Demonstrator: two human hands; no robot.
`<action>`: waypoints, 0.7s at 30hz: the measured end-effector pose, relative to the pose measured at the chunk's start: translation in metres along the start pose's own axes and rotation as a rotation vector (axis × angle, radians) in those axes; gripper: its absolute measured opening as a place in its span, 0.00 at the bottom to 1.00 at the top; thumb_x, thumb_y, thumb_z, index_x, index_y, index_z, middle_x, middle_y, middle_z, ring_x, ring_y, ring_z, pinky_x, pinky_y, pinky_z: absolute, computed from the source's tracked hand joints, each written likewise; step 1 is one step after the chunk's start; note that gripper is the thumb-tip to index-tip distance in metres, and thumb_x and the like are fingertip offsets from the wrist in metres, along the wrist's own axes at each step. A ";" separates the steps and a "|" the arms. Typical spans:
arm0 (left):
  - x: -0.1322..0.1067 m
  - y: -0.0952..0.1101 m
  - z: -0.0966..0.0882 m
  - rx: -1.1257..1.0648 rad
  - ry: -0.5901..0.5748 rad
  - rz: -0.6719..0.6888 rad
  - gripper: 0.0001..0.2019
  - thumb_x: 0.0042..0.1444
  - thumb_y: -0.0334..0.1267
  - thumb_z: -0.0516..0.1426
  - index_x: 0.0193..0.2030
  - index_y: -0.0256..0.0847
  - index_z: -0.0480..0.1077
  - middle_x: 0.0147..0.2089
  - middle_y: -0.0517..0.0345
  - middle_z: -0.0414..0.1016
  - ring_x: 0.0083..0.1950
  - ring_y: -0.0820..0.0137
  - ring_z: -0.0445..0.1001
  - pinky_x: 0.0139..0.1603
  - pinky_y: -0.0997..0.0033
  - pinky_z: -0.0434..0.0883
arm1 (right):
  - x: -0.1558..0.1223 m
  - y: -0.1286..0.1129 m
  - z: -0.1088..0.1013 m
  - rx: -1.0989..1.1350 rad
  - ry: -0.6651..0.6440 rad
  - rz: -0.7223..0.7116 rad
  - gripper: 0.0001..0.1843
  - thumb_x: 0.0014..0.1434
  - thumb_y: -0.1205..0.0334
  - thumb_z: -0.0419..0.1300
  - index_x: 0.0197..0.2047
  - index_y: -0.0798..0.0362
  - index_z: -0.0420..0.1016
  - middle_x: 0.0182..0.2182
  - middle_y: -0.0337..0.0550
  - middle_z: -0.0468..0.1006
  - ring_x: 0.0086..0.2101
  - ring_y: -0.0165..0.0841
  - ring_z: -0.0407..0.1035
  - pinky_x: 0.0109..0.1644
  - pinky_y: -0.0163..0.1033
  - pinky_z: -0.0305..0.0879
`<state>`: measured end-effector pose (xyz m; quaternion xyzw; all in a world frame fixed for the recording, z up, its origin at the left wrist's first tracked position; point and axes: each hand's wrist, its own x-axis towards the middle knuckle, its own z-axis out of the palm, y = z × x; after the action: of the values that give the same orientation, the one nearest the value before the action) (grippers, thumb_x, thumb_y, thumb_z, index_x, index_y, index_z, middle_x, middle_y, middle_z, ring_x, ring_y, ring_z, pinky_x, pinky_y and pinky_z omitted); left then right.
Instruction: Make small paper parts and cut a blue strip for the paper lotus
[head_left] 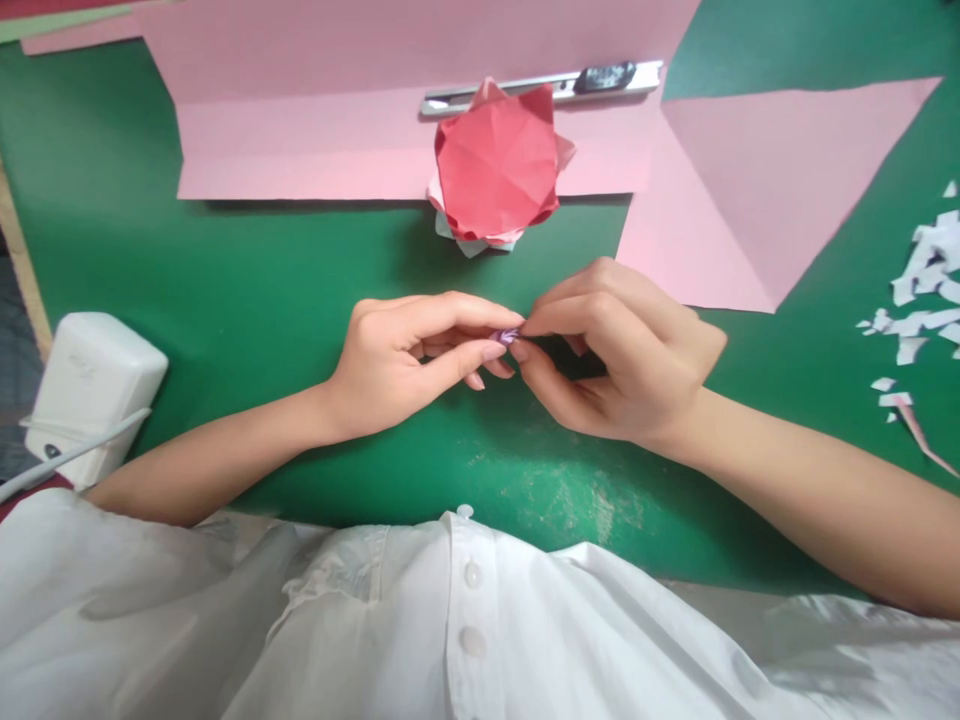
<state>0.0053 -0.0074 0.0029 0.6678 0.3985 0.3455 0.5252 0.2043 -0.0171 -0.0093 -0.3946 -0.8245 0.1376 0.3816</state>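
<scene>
Thumb and fingertips of the left hand [390,360] pinch a small purple piece [507,337] in the head view, the one view I have, and its other fingers curl loosely beneath. From the right side, I see the right hand [630,350] with thumb and forefinger brought together at the piece's right end, its remaining fingers bent in. The piece sits between both sets of fingertips, above the middle of the green table [300,250]; it is so small and so covered that I cannot tell what it is made of. Just beyond the hands, on the far side, I have a red paper flower [499,165] with paler tips, overlapping the near edge of a large pink sheet [315,140]. A box cutter [611,79] lies across that sheet, partly hidden by the flower. To the far right I make out a creased pink paper [795,190], and at the right edge, white paper scraps [930,268]. At the near left I see a white charger [105,370] with a cable [82,455] across it, and nearest me, a white shirt [375,640]
</scene>
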 end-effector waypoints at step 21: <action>-0.002 -0.002 -0.002 -0.038 -0.093 -0.027 0.04 0.60 0.32 0.62 0.41 0.40 0.72 0.35 0.62 0.82 0.33 0.75 0.83 0.32 0.82 0.81 | 0.006 0.000 -0.006 0.167 -0.095 0.025 0.07 0.63 0.70 0.57 0.32 0.52 0.67 0.27 0.39 0.71 0.27 0.28 0.65 0.30 0.38 0.65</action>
<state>0.0024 -0.0079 0.0018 0.6678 0.3759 0.3144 0.5603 0.2061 -0.0125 -0.0024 -0.3646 -0.8224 0.2288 0.3720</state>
